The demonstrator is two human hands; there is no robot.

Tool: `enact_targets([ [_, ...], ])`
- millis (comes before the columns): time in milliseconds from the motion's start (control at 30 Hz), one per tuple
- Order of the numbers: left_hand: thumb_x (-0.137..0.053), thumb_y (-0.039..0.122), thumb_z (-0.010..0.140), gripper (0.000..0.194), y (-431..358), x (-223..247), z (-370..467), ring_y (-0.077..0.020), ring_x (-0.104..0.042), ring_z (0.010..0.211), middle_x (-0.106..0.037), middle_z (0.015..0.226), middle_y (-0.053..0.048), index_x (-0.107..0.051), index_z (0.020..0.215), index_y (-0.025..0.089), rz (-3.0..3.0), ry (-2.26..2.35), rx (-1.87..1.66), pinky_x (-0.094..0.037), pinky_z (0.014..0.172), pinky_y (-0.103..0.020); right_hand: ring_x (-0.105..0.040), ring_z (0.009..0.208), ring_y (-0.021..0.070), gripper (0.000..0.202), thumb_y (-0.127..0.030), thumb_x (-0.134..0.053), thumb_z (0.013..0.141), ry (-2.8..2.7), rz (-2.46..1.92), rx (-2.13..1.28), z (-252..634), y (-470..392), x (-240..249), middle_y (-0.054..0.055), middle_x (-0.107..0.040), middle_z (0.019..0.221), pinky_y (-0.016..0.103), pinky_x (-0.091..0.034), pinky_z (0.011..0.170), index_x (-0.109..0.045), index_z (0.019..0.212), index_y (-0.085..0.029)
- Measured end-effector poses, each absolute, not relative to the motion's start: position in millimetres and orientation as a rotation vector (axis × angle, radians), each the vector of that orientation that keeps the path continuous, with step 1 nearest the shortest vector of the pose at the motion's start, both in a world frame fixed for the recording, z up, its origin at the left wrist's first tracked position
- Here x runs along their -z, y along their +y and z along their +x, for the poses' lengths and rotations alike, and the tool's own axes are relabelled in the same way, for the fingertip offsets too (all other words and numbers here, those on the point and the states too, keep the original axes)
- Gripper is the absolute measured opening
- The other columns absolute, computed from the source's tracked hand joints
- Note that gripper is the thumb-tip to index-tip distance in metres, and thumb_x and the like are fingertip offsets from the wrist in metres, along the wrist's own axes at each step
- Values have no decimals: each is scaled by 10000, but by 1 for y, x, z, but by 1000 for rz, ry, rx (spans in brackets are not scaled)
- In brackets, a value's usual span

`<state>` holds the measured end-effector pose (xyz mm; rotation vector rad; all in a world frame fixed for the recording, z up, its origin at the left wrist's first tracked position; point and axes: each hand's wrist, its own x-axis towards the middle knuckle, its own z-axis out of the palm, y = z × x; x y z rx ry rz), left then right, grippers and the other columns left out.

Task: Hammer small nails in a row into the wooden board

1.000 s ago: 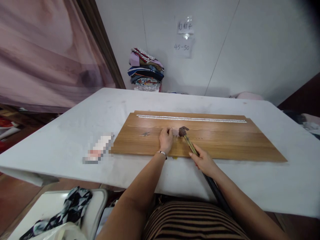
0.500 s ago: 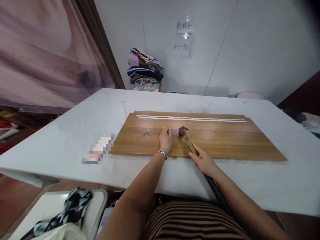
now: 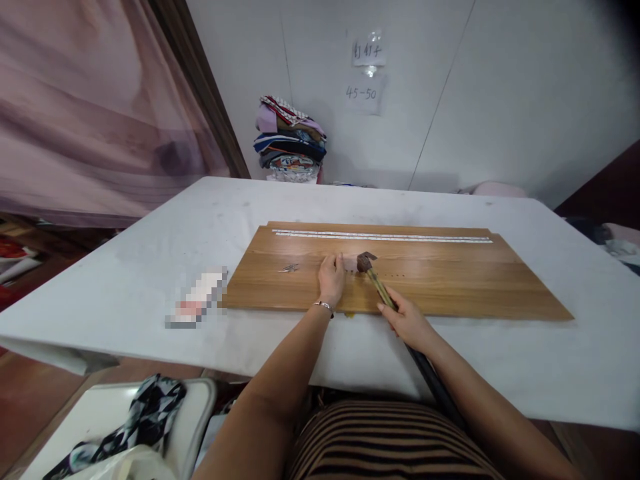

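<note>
A wooden board (image 3: 450, 287) lies flat on the table. My right hand (image 3: 407, 321) is wrapped round the handle of a claw hammer (image 3: 366, 261), its rusty head low over the middle of the board. Just left of the head, my left hand (image 3: 331, 277) rests on the board with curled fingers pressed together; whatever they hold is hidden. A row of small dark nail heads (image 3: 397, 275) runs to the right of the hammer head. Left of my left hand lies a small pile of loose nails (image 3: 289, 268).
Two white measuring strips (image 3: 385, 237) run along the board's far side. A blurred-out flat object (image 3: 200, 293) lies left of the board on the white-covered table (image 3: 125, 267). Folded clothes (image 3: 290, 143) are stacked at the wall; a white chair (image 3: 195, 413) with patterned cloth stands lower left.
</note>
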<state>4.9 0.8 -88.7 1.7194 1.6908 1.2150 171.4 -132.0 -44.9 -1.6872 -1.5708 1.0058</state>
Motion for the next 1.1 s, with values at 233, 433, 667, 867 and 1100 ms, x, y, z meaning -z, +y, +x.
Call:
enact_targets([
  [233,-421,255,931,218,2,93,6,-194,-597,838,-654,855,-73,-561,773,203,1635,1698,-1207,-444,807,-324,-556,580,165,621,-362,-510,863,-1538,-1699,-1040,171,-133,40,17,-615,654,262,-441,555,-494,1442,-138],
  [433,-425,210,920,195,2,92,7,-199,-621,936,-684,961,-88,-616,886,194,1607,1647,-1251,-457,890,-341,-564,602,169,616,-377,-500,871,-1550,-1678,-1033,172,-132,43,15,-620,675,263,-446,568,-488,1447,-161],
  [667,-435,234,922,196,2,91,6,-199,-620,903,-683,929,-80,-616,857,197,1610,1662,-1214,-459,866,-336,-484,493,135,658,-396,-493,870,-1527,-1703,-1084,172,-132,46,-21,-561,603,252,-421,525,-443,1478,-150],
  [867,-435,249,924,190,2,91,6,-188,-607,883,-674,909,-65,-601,846,200,1603,1655,-1203,-452,849,-324,-463,472,121,662,-409,-493,876,-1527,-1706,-1078,173,-133,47,-25,-559,605,244,-418,517,-433,1484,-155],
  [1100,-428,260,930,197,1,90,6,-190,-612,871,-673,894,-63,-599,855,198,1583,1642,-1204,-452,844,-329,-461,476,125,624,-401,-488,887,-1528,-1690,-1078,173,-134,47,-25,-542,593,241,-406,496,-458,1464,-167],
])
